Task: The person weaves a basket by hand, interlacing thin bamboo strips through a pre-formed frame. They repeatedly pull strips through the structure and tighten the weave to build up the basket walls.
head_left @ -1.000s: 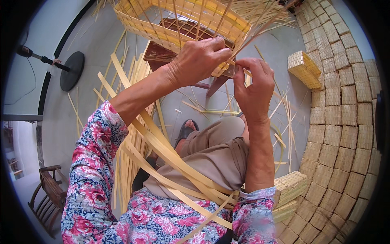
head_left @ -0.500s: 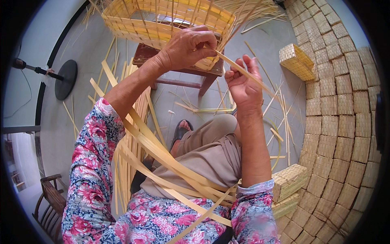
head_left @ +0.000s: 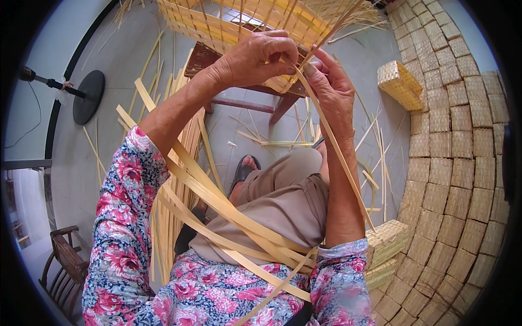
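Observation:
A partly woven basket (head_left: 201, 27) of yellow split-bamboo strips, its upright stakes sticking up, rests on a dark red wooden stool (head_left: 202, 61) in front of me. My left hand (head_left: 258, 58) is closed in a pinch on a pale bamboo strip (head_left: 330, 127) at the basket's near right corner. From there the strip's long free end hangs down along my right forearm. My right hand (head_left: 333, 84) is closed at the same corner, thumb and fingers on the strip beside the slanting stakes. Its exact fingertip contact is partly hidden.
Loose bamboo strips (head_left: 234, 217) lie across my lap, with a long bundle (head_left: 182, 146) at my left. A finished woven block (head_left: 401, 84) stands on the floor near a wall of stacked woven pieces (head_left: 451, 174). A round black stand base (head_left: 88, 96) and wooden chair (head_left: 69, 255) are at left.
My right hand has gone from open, fingers loosely raised, to closed at the basket corner. The strip's free end has swung down along my forearm. The basket appears shifted right and up in view.

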The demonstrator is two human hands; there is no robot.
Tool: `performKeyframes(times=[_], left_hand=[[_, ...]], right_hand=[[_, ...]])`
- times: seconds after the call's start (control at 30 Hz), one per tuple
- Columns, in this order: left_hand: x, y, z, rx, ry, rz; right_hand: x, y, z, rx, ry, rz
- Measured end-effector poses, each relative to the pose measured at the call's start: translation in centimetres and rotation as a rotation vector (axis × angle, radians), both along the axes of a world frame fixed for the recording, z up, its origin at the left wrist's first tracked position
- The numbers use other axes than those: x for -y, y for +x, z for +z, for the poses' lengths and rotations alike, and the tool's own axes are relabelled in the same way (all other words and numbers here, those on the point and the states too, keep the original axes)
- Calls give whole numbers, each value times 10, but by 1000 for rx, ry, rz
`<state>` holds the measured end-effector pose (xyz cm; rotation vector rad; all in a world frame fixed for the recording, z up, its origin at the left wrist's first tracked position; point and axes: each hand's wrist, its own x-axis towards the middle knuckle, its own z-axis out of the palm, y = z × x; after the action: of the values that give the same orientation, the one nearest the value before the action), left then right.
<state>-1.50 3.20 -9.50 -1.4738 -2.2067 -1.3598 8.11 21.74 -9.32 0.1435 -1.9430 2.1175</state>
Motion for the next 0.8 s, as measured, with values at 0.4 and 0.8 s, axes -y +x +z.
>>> performKeyframes(times=[0.4,0.8], left_hand=[[0,-2,-1,-35,7,-12],[0,-3,-5,-103,7,34]], right_hand=[[2,-5,1,-71,91,-41],[0,-6,3,-30,85,1]])
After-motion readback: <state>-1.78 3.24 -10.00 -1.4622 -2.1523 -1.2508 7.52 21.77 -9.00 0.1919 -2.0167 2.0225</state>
